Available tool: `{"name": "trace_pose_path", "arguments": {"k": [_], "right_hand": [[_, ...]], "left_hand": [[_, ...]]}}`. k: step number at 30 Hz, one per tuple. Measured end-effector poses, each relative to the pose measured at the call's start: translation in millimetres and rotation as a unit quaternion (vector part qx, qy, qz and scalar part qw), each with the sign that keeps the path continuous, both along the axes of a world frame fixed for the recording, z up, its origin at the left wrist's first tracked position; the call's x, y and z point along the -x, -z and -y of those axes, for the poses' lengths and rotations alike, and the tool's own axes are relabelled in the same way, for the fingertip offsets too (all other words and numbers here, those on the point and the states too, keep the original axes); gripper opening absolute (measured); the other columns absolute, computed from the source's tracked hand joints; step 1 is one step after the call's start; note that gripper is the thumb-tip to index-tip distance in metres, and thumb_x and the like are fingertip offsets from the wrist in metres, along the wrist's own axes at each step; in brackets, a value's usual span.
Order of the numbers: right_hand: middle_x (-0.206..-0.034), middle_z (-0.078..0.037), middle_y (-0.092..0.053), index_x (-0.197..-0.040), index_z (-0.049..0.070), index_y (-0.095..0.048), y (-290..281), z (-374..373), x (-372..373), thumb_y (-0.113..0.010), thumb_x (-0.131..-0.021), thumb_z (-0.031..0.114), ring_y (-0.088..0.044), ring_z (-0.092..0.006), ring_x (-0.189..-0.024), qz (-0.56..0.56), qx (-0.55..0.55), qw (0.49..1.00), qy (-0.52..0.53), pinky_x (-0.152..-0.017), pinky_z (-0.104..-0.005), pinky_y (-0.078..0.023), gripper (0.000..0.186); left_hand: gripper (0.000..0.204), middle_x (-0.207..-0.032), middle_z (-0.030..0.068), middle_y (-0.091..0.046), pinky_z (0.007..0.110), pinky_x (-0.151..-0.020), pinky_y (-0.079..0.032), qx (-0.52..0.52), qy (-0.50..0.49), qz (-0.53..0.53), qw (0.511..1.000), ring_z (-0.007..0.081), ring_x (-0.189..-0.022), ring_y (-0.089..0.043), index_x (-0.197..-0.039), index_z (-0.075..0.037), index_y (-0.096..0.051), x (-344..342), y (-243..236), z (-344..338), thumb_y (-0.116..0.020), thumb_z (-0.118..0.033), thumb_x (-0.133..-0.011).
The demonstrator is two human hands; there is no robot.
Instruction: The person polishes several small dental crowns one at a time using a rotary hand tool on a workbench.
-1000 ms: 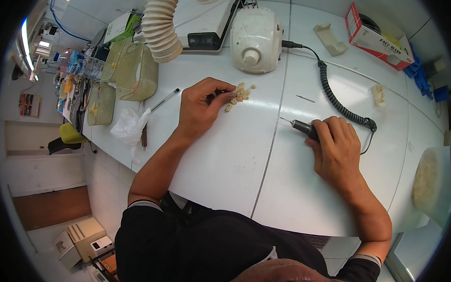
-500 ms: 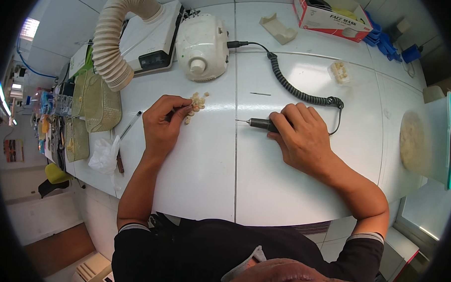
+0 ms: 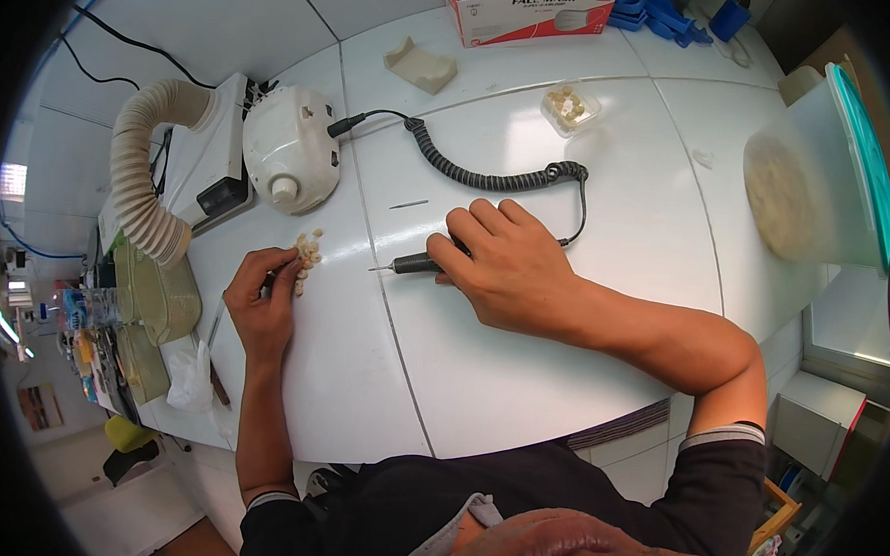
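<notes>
My right hand (image 3: 512,275) is wrapped round a black rotary handpiece (image 3: 413,263), whose thin metal bit points left over the white table. A coiled black cord (image 3: 478,171) links it to a cream motor unit (image 3: 291,150) with a round knob. My left hand (image 3: 261,296) is closed in a pinch beside a small heap of cream, tooth-like pieces (image 3: 310,253). What lies between its fingertips is hidden. Beyond the handpiece, a loose thin metal bit (image 3: 408,204) lies on the table.
At the left stand a ribbed hose (image 3: 135,169), woven baskets (image 3: 165,293) and a white plastic bag (image 3: 189,379). Farther back are a cream block (image 3: 420,67), a small clear tray (image 3: 570,109) with pieces and a mask box (image 3: 532,18). A teal-lidded tub (image 3: 796,187) stands right.
My view has turned, so the table and its things appear farther left. My right hand keeps hold of the handpiece, and my left hand stays pinched by the heap.
</notes>
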State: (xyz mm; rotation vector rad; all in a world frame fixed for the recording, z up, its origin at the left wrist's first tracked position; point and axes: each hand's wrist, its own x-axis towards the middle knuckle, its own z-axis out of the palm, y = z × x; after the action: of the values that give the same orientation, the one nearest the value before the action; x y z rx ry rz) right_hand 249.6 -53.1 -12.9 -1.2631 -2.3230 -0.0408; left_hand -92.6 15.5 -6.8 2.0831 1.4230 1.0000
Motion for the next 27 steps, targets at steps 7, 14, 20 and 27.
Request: {"name": "trace_pose_path", "arguments": {"k": [7,14,20,27], "right_hand": [[-0.098,-0.008,-0.06,-0.104,0.005,-0.068,0.1,-1.3,1.4,-0.079,-0.088,0.015,-0.059,-0.0239,-0.09,-0.008,-0.012,1.0,-0.007,-0.076,-0.038,-0.046,0.021],[-0.098,-0.01,-0.063,-0.101,0.004,-0.07,2.8,-2.8,1.7,-0.074,-0.083,0.008,-0.063,-0.0247,-0.093,-0.029,-0.033,0.998,-0.035,-0.076,-0.038,-0.047,0.018],[-0.096,-0.007,-0.062,-0.105,0.005,-0.071,6.8,-1.3,-0.2,-0.087,-0.084,0.022,-0.063,-0.0258,-0.093,-0.019,-0.039,0.997,-0.07,-0.08,-0.0387,-0.049,0.031],[-0.102,-0.01,-0.063,-0.098,0.004,-0.071,2.8,-0.3,0.1,-0.074,-0.084,0.009,-0.063,-0.0268,-0.098,-0.03,-0.026,0.996,-0.083,-0.082,-0.0396,-0.049,0.015]], "left_hand": [[0.017,-0.104,0.0102,-0.077,0.027,-0.072,-0.054,-0.052,-0.006,-0.01,0.999,0.0144,-0.084,-0.07,-0.114,0.0,-0.081,-3.1,-9.2,-0.4,-0.08,0.002,-0.098],[0.031,-0.111,0.0091,-0.078,0.029,-0.072,-0.054,-0.055,0.225,-0.052,0.971,0.0159,-0.09,-0.071,-0.125,-0.005,-0.08,-109.3,-82.3,-26.8,-0.084,0.0,-0.095],[0.071,-0.145,0.0108,-0.07,0.045,-0.103,-0.06,-0.101,0.382,-0.116,0.911,0.0299,-0.127,-0.069,-0.154,-0.015,-0.062,-254.8,-65.8,-90.9,-0.087,-0.002,-0.089],[0.069,-0.148,0.0138,-0.068,0.05,-0.121,-0.05,-0.095,0.445,-0.205,0.867,0.0353,-0.141,-0.062,-0.154,-0.014,-0.058,-306.0,-33.8,-128.0,-0.085,-0.01,-0.09]]}}
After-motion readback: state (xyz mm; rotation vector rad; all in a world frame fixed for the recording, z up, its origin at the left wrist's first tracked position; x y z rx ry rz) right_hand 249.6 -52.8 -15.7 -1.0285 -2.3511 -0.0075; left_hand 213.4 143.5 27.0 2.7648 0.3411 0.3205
